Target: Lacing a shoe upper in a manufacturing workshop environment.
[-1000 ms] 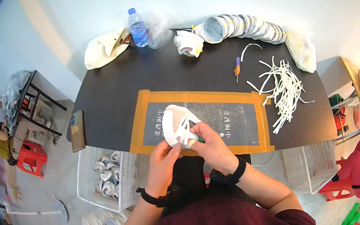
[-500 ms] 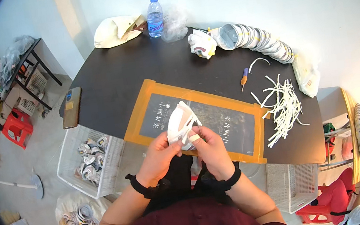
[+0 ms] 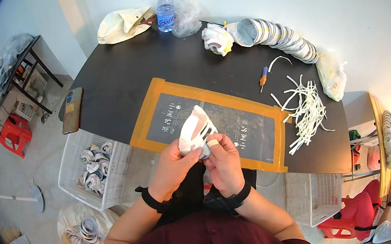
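Note:
Over the near edge of the table I hold a small white shoe upper (image 3: 190, 132) with a pale pink inside and cut-out slots along one side. My left hand (image 3: 175, 163) is closed on its lower left edge, thumb on top. My right hand (image 3: 225, 160) is closed at the upper's right edge, with a light bandage wrapped round the thumb. A thin, dark needle-like tool (image 3: 224, 133) sticks up between the right fingers; its lower part is hidden. Beneath the hands lies a dark printed sheet (image 3: 214, 110) bordered with orange-brown tape.
White laces (image 3: 308, 113) lie heaped at the right, near an awl-like tool (image 3: 264, 79). Stacked uppers (image 3: 284, 40) line the wall. A bottle (image 3: 165, 11), a cap (image 3: 121, 27) and a phone (image 3: 73, 110) are on the table. Baskets (image 3: 71, 183) stand below; other people sit at both sides.
My right fingers have shifted at the upper's edge, and the needle-like tool now shows plainly between them. The upper has turned slightly, showing more slots. The whole view has shifted a little.

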{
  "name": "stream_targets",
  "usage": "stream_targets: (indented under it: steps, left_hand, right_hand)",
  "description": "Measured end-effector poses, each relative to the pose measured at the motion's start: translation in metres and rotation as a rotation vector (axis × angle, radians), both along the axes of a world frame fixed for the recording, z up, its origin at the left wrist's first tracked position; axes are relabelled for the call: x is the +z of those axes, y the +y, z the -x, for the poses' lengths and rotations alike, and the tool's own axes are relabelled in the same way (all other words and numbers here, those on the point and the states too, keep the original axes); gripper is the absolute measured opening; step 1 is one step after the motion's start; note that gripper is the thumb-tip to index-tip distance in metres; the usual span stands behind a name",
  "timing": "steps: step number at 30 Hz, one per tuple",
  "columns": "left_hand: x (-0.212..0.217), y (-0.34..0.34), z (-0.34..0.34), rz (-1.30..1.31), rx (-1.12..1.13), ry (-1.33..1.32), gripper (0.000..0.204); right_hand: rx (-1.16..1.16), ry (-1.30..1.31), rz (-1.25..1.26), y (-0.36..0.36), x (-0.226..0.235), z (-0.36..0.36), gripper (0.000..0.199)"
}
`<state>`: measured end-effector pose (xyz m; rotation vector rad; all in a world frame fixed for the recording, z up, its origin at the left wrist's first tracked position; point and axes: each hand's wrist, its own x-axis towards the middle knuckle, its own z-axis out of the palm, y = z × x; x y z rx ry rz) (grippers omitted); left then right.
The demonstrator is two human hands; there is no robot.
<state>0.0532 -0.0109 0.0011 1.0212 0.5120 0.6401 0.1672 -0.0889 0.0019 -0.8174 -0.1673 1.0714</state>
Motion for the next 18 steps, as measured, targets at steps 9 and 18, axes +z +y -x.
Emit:
stream_targets:
  steps: [9, 18]
  left_hand:
    - [-0.010, 0.003, 0.003, -0.005, -0.021, -0.006, 0.033]
    - [-0.006, 0.004, 0.001, 0.061, -0.021, -0.062, 0.035]
  right_hand:
    - [0.012, -0.088, 0.000, -0.004, -0.009, 0.000, 0.004]
    - [0.054, -0.023, -0.069, -0.006, -0.011, -0.005, 0.004]
